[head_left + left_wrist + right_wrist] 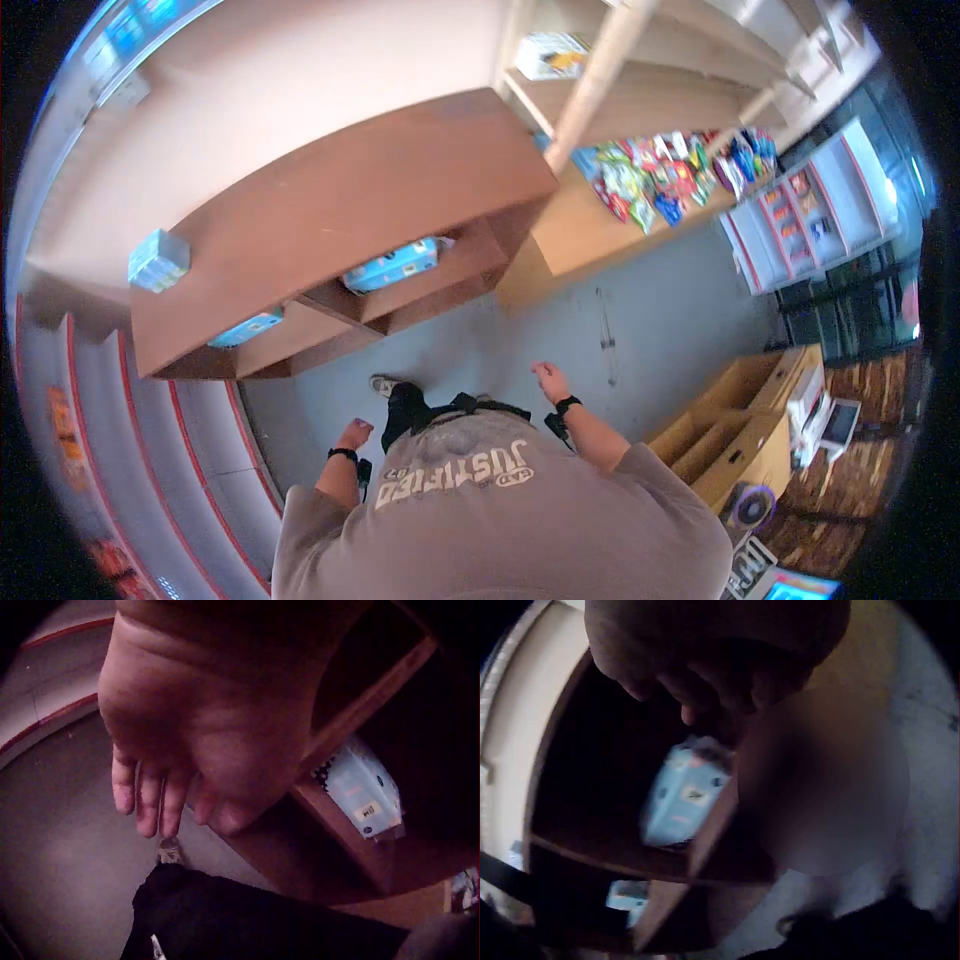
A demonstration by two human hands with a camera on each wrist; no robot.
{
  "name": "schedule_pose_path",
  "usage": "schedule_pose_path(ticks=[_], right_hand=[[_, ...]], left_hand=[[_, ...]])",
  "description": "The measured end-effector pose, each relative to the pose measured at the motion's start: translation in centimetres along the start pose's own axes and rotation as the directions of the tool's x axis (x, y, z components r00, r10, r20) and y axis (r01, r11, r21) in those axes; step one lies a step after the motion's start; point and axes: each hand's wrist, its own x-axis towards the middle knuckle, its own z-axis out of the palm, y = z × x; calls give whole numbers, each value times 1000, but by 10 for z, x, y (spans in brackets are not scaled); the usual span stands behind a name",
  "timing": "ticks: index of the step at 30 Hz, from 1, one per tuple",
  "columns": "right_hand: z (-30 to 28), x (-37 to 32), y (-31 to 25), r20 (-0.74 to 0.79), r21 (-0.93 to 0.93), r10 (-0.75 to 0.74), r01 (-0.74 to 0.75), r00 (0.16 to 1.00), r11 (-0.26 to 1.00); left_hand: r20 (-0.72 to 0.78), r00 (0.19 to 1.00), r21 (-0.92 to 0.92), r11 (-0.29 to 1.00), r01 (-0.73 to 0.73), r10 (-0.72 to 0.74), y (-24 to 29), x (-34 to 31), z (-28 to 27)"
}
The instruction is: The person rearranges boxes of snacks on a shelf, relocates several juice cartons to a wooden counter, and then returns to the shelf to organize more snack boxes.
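Observation:
My left hand (355,433) hangs at my side with nothing in it. In the left wrist view its fingers (150,799) hang down loosely above the floor. The right hand (549,381) is held out in front of my body, its fingers loosely bent and holding nothing. Ahead of both hands stands a long brown counter (330,210) with open cubbies. One blue plastic-wrapped pack (395,264) lies in a cubby, and a second blue pack (247,328) sits in the cubby to its left. A pale blue pack (159,260) stands on top, at the left end.
Grey shelves with red edges (215,440) rise at the left. Colourful snack packets (665,175) cover a lower wooden counter (570,225) at the back right. A wooden desk (740,435) stands to my right. Grey floor (640,310) runs between them.

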Motion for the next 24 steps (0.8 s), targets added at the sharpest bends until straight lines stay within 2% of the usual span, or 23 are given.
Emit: schedule_pose_path(ticks=[1,2,3,4,6,7,9,10,12,13,15,18,21,24], right_hand=[[-20,-5,69,-23,-91,101,-102,995,991],[-37,-13,119,-52,-174,192,-198,980,965],[-53,-44,123,-104,-140,312,-324,944,935],[-69,-75,119,-148,-100,425,-441,893,892],[-96,-111,149,3,124,690,-685,723,718],[-102,-125,167,7,143,695,-689,719,711],[-104,-146,209,92,331,782,-760,616,560],[-104,-150,232,97,347,784,-759,613,550],[-99,-158,273,315,455,728,-770,609,447],[-92,-163,265,319,472,728,-768,606,433],[-78,-164,228,74,369,731,-700,678,612],[-56,-161,222,87,487,717,-657,692,575],[-46,-171,200,90,534,725,-647,683,544],[-37,-179,206,134,612,710,-621,692,490]], left_hand=[[12,1000,35,999,1,-1,14,-6,-2],[61,995,108,991,-83,77,36,-12,-8],[118,982,174,970,-169,150,56,-14,-11],[127,980,202,963,-177,154,70,-13,-10],[-5,979,59,978,-201,202,94,-10,-7],[-1,979,79,976,-205,205,103,-4,-6],[7,970,162,957,-241,243,122,8,-5],[12,969,180,953,-245,247,139,3,-8],[41,952,188,933,-306,304,173,-17,-7],[50,950,207,928,-311,307,182,-17,-5],[85,951,300,903,-309,297,192,-8,-3],[145,950,410,857,-311,276,203,5,-2],[186,948,428,848,-313,257,200,33,-4],[236,936,471,812,-345,261,213,47,-6]])
